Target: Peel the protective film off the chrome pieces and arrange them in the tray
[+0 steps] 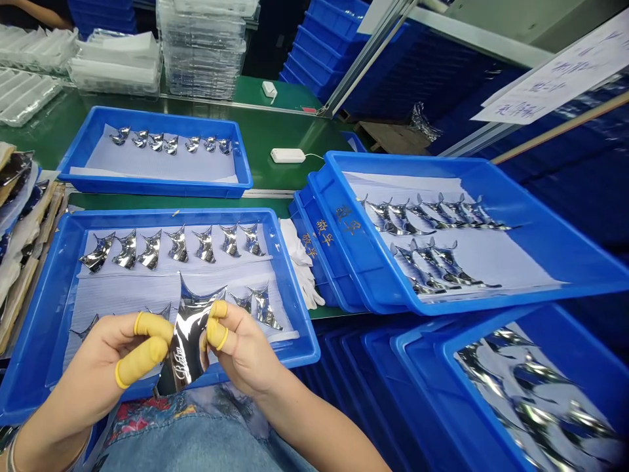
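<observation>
A shiny curved chrome piece with white script lettering (189, 337) is held up in front of my body, between both hands. My left hand (115, 354), with yellow finger cots on thumb and forefinger, pinches its left edge. On the opposite edge, my right hand (240, 341) grips it with fingers in the same yellow cots. Behind and below lies a blue tray (314, 341) lined with white paper. A row of similar chrome pieces (177, 244) runs along its far side; the nearer row is partly hidden by my hands.
Beyond is another blue tray (152, 189) with small chrome pieces. Stacked blue trays (422, 303) with more pieces stand right, beside white gloves (302, 269). A lower tray (462, 380) holds larger chrome parts. Clear plastic packs (201, 56) are piled behind, and layered material (24, 262) at left.
</observation>
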The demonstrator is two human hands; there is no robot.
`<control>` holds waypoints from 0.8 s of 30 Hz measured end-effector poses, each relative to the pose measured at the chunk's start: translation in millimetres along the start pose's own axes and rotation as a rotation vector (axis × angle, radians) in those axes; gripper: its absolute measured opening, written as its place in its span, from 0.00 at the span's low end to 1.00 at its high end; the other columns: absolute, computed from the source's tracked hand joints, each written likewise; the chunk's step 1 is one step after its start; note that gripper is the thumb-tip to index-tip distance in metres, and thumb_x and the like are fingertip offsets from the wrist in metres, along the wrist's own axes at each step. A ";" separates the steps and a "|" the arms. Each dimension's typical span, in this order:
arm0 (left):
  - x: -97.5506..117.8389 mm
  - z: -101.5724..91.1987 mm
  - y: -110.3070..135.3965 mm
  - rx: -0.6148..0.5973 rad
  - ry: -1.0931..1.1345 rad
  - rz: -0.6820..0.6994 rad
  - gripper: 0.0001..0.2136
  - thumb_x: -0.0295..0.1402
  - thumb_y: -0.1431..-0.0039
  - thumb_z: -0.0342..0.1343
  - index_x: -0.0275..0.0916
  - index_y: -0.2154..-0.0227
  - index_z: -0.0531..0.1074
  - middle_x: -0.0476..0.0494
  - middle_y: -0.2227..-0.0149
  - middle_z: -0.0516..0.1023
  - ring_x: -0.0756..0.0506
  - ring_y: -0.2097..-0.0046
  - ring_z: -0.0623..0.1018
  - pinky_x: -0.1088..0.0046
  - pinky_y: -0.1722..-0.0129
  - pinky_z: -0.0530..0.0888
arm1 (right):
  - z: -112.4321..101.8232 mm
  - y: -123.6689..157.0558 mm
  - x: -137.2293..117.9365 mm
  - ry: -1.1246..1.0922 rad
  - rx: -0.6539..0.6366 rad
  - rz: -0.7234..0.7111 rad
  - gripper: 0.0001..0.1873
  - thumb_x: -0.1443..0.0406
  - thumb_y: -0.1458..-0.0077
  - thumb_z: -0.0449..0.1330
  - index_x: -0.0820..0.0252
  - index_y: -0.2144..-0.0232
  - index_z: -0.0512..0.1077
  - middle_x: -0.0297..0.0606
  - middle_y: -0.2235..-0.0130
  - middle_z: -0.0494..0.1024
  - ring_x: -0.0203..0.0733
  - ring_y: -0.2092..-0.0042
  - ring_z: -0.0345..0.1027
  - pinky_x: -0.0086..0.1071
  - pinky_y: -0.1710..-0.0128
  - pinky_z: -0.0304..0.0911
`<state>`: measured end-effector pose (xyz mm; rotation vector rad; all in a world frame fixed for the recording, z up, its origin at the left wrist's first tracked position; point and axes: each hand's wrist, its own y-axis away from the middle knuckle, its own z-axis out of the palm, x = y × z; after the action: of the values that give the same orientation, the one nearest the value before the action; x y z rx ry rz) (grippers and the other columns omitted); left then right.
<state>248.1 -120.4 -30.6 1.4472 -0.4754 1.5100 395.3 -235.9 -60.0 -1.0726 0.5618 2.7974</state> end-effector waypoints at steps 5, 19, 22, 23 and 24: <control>-1.8 -0.2 -6.3 -0.102 0.134 -0.088 0.08 0.41 0.45 0.68 0.43 0.67 0.84 0.49 0.73 0.83 0.51 0.70 0.77 0.81 0.68 0.73 | -2.6 3.7 -1.1 0.036 -0.025 -0.056 0.23 0.49 0.55 0.73 0.59 0.73 0.69 0.26 0.80 0.71 0.31 0.78 0.64 0.27 0.76 0.59; -17.3 1.0 -15.9 -0.176 0.451 -0.174 0.08 0.37 0.50 0.72 0.40 0.69 0.83 0.48 0.75 0.82 0.51 0.70 0.78 0.82 0.67 0.75 | 5.3 8.7 -15.7 -0.037 0.024 0.003 0.20 0.54 0.60 0.77 0.60 0.70 0.78 0.28 0.75 0.75 0.28 0.74 0.64 0.24 0.71 0.60; -21.7 4.4 -19.4 -0.178 0.458 -0.181 0.09 0.39 0.50 0.72 0.40 0.70 0.82 0.48 0.77 0.81 0.49 0.70 0.79 0.79 0.66 0.76 | 7.1 10.8 -17.5 -0.054 -0.002 0.021 0.20 0.53 0.59 0.76 0.59 0.69 0.79 0.29 0.74 0.76 0.29 0.74 0.64 0.25 0.72 0.60; -22.6 5.4 -20.3 -0.180 0.457 -0.182 0.09 0.39 0.50 0.71 0.40 0.70 0.82 0.48 0.77 0.80 0.49 0.70 0.79 0.78 0.66 0.76 | 7.3 11.3 -17.3 -0.057 -0.005 0.022 0.20 0.53 0.59 0.76 0.59 0.68 0.80 0.29 0.74 0.76 0.29 0.74 0.64 0.25 0.72 0.60; -23.2 6.0 -21.0 -0.180 0.457 -0.182 0.10 0.39 0.50 0.71 0.39 0.70 0.82 0.47 0.77 0.80 0.48 0.70 0.79 0.78 0.66 0.76 | 7.4 11.7 -16.9 -0.058 -0.006 0.024 0.19 0.53 0.59 0.76 0.59 0.68 0.80 0.29 0.74 0.77 0.29 0.74 0.64 0.25 0.72 0.60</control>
<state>264.9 -123.8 -57.4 0.9392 -0.1887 1.5464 400.8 -243.3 -40.2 -0.9890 0.5639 2.8422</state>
